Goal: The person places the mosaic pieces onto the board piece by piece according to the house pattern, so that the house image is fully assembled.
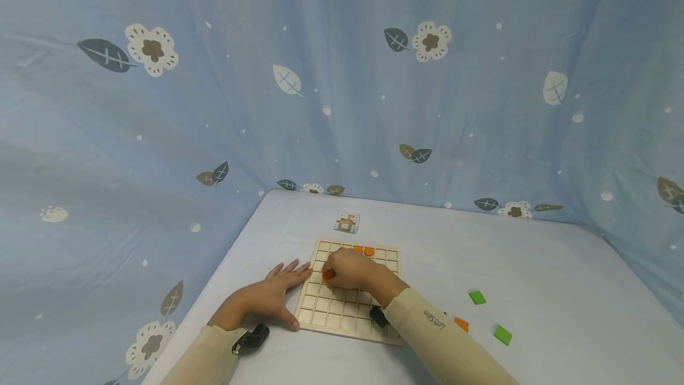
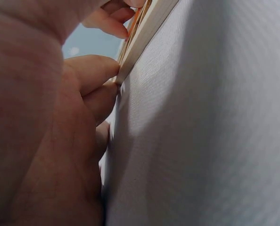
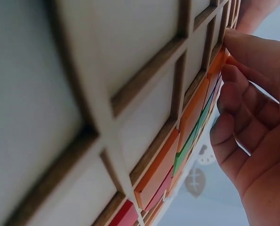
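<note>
My right hand (image 1: 350, 269) pinched an orange tile (image 1: 327, 277) over the grid board (image 1: 332, 309)

The board lay at the lower centre of the frame, slightly tilted to my view. I had my left hand (image 1: 269, 296) at its left side, fingers spread and straight, the fingertips touching the left edge and the thumb resting by the lower left corner. My right hand reached in from the lower right with its fingers curled, thumb and fingertips about the orange tile, in the upper left part of the grid. My own hand hid several cells; whether that tile sat fully in its cell I could not tell.

Two orange round pieces (image 1: 369, 251) lay in the top row, the left one partly behind my hand. From the right wrist I saw more tiles seated in the grid: orange ones (image 3: 156, 172) in a line, green ones (image 3: 192, 136) beside them, and a red one (image 3: 125, 214) at the bottom of the frame.

A small patterned card (image 1: 347, 223) lay just above the board. At the lower right, two green tiles (image 1: 477, 297) and a loose orange piece (image 1: 462, 324) lay on the white table (image 1: 545, 278), the orange one just beside my right sleeve (image 1: 449, 343).
</note>
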A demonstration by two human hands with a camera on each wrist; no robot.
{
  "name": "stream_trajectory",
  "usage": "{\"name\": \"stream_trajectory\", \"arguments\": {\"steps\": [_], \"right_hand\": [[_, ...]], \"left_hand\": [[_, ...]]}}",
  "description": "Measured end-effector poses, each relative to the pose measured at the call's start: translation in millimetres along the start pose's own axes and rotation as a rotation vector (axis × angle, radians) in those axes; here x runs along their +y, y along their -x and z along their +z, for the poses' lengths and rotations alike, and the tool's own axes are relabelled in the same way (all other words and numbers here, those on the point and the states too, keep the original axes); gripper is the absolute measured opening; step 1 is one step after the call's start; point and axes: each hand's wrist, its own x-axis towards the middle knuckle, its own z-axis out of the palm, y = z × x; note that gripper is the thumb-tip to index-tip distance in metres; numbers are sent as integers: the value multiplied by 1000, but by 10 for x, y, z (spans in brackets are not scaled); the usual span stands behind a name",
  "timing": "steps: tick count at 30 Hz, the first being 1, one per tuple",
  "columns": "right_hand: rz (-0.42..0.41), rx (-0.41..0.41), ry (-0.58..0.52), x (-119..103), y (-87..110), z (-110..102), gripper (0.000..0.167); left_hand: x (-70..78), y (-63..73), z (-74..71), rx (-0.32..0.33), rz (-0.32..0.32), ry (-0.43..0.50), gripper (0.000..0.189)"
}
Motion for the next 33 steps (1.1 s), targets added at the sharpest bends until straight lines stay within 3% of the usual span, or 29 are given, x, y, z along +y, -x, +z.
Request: {"name": "stream_trajectory", "arguments": {"steps": [8,16,26,33], "right_hand": [[-28,-11,-35,51,62,-36,26],[-42,9,-59,122,220,-152,29],[-10,5,8,383,723,-302,18],[47,-3,45,562,1102,-342,22]], "left_hand": [[48,-33,-14,-2,14,17,122],[8,-6,-13,8,-9,0,120],[31,-11,20,10,-6,16,122],[45,-19,-1,5,-35,7,124]]}}
